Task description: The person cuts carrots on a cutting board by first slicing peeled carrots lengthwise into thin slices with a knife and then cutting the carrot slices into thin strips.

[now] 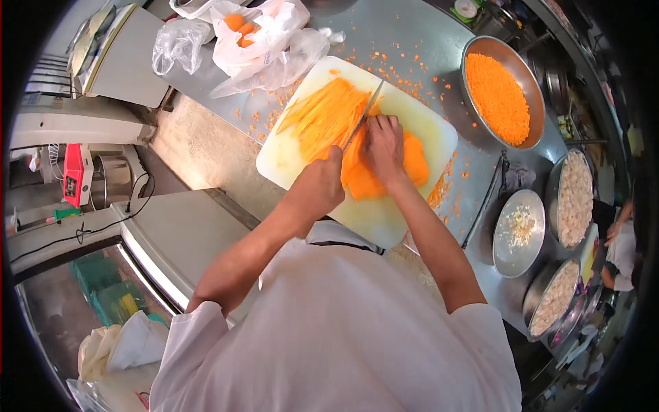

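Note:
My left hand (319,184) is closed round the handle of a knife (368,108), whose blade points up and to the right. Under the blade lies a white cutting board (434,132). Thin orange strips (319,120) are spread on the board to the left of the blade. To its right, flat orange slices (414,161) lie in an overlapping pile. My right hand (384,147) presses on this pile close beside the blade, fingers curled together and fingertips partly hidden.
Small orange bits are scattered on the metal table (384,34). Plastic bags (264,51) with orange pieces lie behind the board. At the right stand a bowl of orange bits (495,99), a smaller bowl (519,264) and two bowls of pale pieces. A person (623,244) is at the far right.

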The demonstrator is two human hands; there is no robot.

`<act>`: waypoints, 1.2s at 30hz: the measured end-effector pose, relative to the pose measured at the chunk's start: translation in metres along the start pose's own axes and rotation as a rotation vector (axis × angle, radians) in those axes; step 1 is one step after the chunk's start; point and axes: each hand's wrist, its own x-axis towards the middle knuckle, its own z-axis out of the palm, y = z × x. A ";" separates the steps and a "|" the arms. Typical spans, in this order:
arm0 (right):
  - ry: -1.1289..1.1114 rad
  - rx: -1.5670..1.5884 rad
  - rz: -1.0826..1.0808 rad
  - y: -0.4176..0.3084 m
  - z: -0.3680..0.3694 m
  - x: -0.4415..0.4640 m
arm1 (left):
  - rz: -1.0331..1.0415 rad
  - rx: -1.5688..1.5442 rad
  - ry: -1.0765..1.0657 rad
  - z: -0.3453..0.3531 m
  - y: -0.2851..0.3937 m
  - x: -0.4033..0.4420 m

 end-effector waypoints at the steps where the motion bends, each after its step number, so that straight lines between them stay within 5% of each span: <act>1: -0.016 -0.017 0.024 -0.002 0.000 -0.003 | -0.019 -0.063 -0.021 -0.004 0.007 -0.010; 5: -0.074 -0.021 0.051 -0.001 -0.004 -0.006 | 0.028 -0.081 0.062 0.045 -0.020 -0.005; 10: -0.019 -0.035 0.033 -0.004 -0.002 -0.003 | -0.007 -0.097 -0.016 0.000 0.005 -0.015; 14: -0.033 -0.017 0.052 -0.003 -0.005 -0.005 | -0.061 -0.067 -0.010 0.050 -0.019 -0.014; 19: 0.011 -0.024 0.027 -0.006 -0.003 -0.002 | -0.072 -0.131 -0.071 0.003 0.003 -0.020; 23: 0.027 -0.001 0.032 -0.007 -0.006 -0.004 | -0.061 -0.093 -0.003 0.054 -0.018 -0.017; 32: -0.086 0.065 0.062 0.013 0.001 -0.005 | -0.050 -0.170 0.046 0.041 -0.039 0.002; 36: 0.044 0.188 0.072 0.018 -0.006 0.006 | -0.070 -0.105 -0.037 0.039 -0.046 0.007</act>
